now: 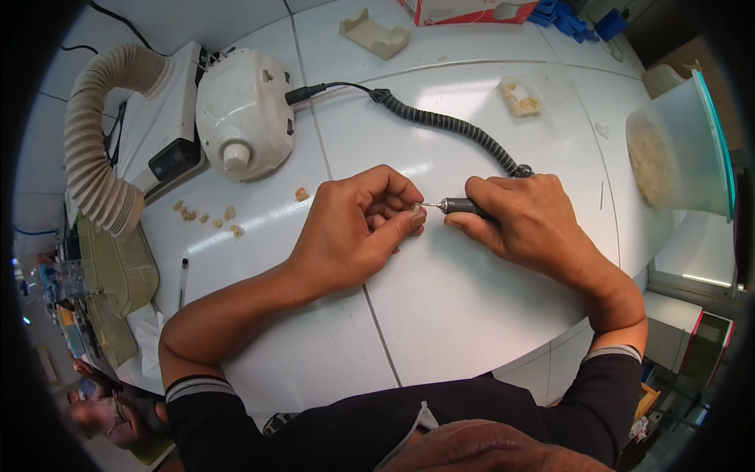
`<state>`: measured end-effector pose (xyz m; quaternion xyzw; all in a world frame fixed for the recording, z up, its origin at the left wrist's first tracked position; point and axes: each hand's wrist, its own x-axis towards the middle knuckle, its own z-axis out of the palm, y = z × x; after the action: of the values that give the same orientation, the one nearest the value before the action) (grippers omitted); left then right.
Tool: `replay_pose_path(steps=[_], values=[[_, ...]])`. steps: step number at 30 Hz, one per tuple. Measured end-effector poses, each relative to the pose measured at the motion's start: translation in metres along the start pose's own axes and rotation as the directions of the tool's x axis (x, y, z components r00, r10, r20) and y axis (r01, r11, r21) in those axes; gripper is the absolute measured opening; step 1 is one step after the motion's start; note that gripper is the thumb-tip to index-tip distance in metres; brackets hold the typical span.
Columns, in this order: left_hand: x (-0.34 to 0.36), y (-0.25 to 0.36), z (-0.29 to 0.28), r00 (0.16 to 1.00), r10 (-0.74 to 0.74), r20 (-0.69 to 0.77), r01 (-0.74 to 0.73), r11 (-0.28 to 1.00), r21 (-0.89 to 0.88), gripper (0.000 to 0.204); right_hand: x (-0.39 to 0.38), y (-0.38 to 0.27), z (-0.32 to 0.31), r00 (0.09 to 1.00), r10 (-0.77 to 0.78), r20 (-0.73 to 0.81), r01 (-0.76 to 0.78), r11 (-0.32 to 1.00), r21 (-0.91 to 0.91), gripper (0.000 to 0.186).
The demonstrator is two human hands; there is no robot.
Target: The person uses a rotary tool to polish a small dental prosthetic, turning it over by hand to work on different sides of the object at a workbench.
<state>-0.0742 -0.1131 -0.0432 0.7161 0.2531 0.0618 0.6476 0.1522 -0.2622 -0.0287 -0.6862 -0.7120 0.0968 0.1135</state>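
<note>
My right hand (523, 220) grips a rotary handpiece (464, 206) with a dark body and a metal nose. Its thin bur (431, 205) points left and meets the fingertips of my left hand (358, 224). Between that thumb and forefinger I pinch a tiny pale piece (416, 208), mostly covered by the fingers; it looks like a dental crown. A black coiled cord (448, 122) runs from behind my right hand to a white control box (244, 110) with a round knob. Several small tooth-coloured pieces (230, 212) lie left of my left hand, and a pinkish one (301, 194) lies beyond its wrist.
A ribbed suction hose (90, 118) arches at the far left above green baskets (118, 267). A pen (183, 283) lies by my left forearm. At the right stand a small clear box (521, 96) and a large teal-rimmed tub (684, 149). Another person (110, 417) sits at lower left.
</note>
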Motion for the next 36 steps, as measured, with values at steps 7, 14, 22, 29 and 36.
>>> replay_pose_path(steps=[7, 14, 22, 29, 36], values=[[0.0009, -0.0035, 0.0009, 1.0, 0.026, -0.013, -0.026, 0.999, -0.021, 0.015, -0.0005, 0.0004, 0.0004, 1.0, -0.002, 0.016, 0.002, 1.0, -0.018, 0.05], [0.001, 0.0002, 0.0004, 1.0, 0.011, -0.02, -0.011, 1.0, -0.008, 0.015, -0.0003, 0.0007, -0.0004, 1.0, 0.001, 0.014, -0.001, 1.0, -0.019, 0.049], [-0.0009, -0.002, -0.0001, 0.987, 0.121, -0.106, -0.113, 0.991, 0.074, 0.015, -0.0015, 0.0024, -0.0015, 1.0, -0.004, 0.001, 0.004, 1.0, -0.001, 0.049], [-0.0008, -0.004, 0.0003, 0.989, 0.102, -0.111, -0.097, 0.994, 0.049, 0.016, -0.0008, 0.0006, -0.0015, 1.0, 0.005, -0.001, -0.005, 1.0, 0.005, 0.05], [-0.001, -0.0012, -0.0002, 0.992, 0.081, -0.096, -0.076, 0.996, 0.053, 0.016, -0.0015, 0.0012, 0.0006, 1.0, -0.007, -0.006, 0.007, 1.0, -0.003, 0.051]])
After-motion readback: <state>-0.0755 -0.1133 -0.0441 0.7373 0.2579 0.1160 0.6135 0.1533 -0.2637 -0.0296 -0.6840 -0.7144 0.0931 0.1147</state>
